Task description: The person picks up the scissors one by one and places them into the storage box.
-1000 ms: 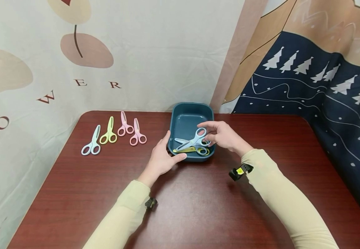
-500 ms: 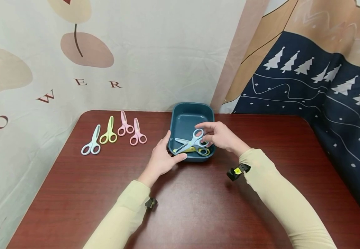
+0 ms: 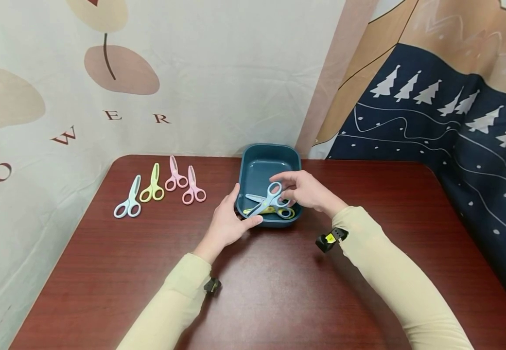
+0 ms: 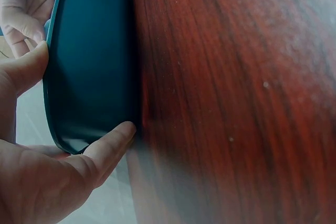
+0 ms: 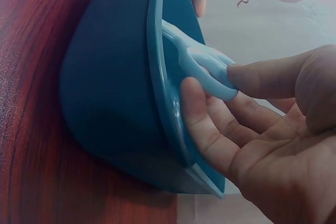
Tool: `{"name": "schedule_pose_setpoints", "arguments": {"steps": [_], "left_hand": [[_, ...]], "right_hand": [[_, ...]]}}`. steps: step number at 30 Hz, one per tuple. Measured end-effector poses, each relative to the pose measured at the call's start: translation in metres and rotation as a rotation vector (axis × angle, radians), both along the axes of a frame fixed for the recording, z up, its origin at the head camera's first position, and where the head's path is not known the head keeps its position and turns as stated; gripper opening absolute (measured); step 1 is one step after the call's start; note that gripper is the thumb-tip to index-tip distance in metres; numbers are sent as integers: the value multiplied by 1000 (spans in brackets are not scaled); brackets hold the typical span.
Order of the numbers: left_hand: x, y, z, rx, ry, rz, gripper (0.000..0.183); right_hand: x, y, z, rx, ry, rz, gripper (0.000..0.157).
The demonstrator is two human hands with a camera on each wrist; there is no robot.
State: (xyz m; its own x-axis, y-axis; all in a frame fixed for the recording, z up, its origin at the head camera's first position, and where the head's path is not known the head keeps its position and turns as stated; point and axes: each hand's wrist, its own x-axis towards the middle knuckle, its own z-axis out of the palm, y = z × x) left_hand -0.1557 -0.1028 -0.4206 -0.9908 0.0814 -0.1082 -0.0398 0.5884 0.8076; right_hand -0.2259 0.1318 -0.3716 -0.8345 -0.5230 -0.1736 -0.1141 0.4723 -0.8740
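A dark teal plastic bin [image 3: 271, 152] stands near the table's back edge. My left hand [image 3: 225, 221] holds its near left corner, thumb on the front rim and fingers along the left side. In the right wrist view my right hand [image 5: 262, 124] pinches a handle of light blue scissors [image 5: 207, 66] between thumb and fingers. These scissors [image 3: 267, 200] slant over the near end of the bin, blades pointing down left. Beneath them in the bin lie yellow-green scissors [image 3: 288, 214] and another pale blue pair [image 3: 253, 198], partly covered.
Left on the red-brown table [image 3: 257, 291] lie light blue scissors [image 3: 129, 200], yellow-green scissors [image 3: 152, 187] and two pink pairs, the farther pink scissors [image 3: 175, 176] and nearer pink scissors [image 3: 193, 188]. A printed curtain [image 3: 218, 87] hangs right behind the table.
My right hand has shifted slightly left over the bin, turning the blue scissors a little steeper. The left hand, bin and scissors on the table have stayed put.
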Motion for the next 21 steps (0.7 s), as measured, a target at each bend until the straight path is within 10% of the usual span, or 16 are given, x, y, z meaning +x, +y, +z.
{"name": "schedule_pose_setpoints", "arguments": {"steps": [21], "left_hand": [[0,0,-1,-4,6,1,108]], "right_hand": [[1,-6,0,229,155,10,45]]}}
